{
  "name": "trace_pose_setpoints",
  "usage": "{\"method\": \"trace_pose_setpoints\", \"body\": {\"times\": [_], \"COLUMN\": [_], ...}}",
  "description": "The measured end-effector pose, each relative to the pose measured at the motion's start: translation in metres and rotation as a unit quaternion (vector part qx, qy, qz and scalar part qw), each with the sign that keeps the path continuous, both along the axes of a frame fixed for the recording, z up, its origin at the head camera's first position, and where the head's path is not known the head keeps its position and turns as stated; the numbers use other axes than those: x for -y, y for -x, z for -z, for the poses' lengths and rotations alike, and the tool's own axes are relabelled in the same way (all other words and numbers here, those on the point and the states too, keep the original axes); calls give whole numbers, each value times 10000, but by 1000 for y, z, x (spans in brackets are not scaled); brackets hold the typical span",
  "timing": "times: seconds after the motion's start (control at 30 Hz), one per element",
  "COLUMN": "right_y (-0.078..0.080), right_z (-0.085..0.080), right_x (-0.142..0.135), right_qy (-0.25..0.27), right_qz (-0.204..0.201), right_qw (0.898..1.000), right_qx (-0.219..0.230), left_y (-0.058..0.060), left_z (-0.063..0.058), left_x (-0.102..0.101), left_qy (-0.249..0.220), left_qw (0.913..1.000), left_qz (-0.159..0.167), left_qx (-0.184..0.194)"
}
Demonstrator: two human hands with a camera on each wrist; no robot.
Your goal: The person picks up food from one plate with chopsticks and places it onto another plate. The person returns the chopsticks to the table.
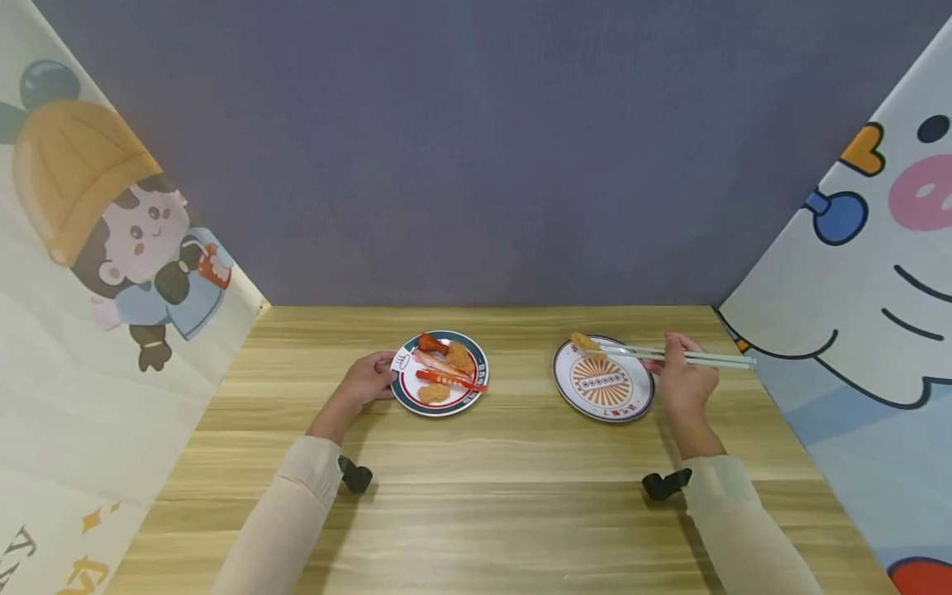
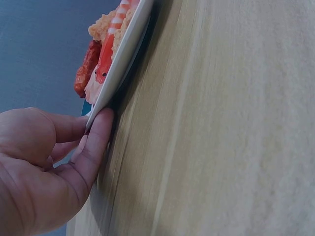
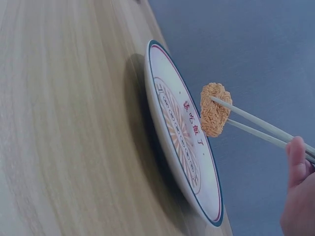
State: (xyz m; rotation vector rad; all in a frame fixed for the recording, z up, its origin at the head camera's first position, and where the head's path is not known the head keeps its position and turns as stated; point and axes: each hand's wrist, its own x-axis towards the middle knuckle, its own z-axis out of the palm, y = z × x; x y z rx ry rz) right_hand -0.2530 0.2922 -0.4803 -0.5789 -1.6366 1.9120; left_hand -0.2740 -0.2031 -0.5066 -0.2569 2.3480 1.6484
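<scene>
My left hand [image 1: 366, 378] pinches the near-left rim of a food-laden plate [image 1: 476, 400], thumb above and a finger beneath in the left wrist view. On that plate lie a red-and-white shrimp [image 1: 449, 380], a browned drumstick [image 1: 432, 344] and golden fried pieces [image 1: 434, 393]. My right hand [image 1: 686, 382] grips a pair of pale chopsticks [image 1: 714, 360]. Between their tips is a breaded, golden fried piece [image 3: 214, 109], held above the far edge of the second plate [image 1: 635, 400]. This plate has an orange sunburst and red lettering, and no food rests on its surface.
Both plates stand on a wood-grain table [image 1: 506, 512], toward its back edge. A grey-blue wall [image 1: 491, 165] rises behind it. Cartoon-printed panels flank the left and right sides. Black wrist mounts [image 1: 355, 475] sit at both sleeves.
</scene>
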Motion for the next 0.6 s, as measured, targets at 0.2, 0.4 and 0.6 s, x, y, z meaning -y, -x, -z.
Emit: {"method": "trace_pose_setpoints", "body": {"times": [0.2,0.4,0.6], "right_y": [0,1,4], "right_z": [-1,-6,-8], "right_x": [4,21,40], "right_qy": [-93,-23,-3], "right_qz": [-98,-346,-470], "right_qw": [9996,9992,9985], "right_qx": [-235,-179,-273], "left_y": [-1,0,0], "left_z": [-2,-1,0], "left_x": [0,0,0], "left_qy": [23,105,97], "left_qw": [10000,9999,10000], "left_qz": [11,19,2], "left_qx": [-12,11,0]}}
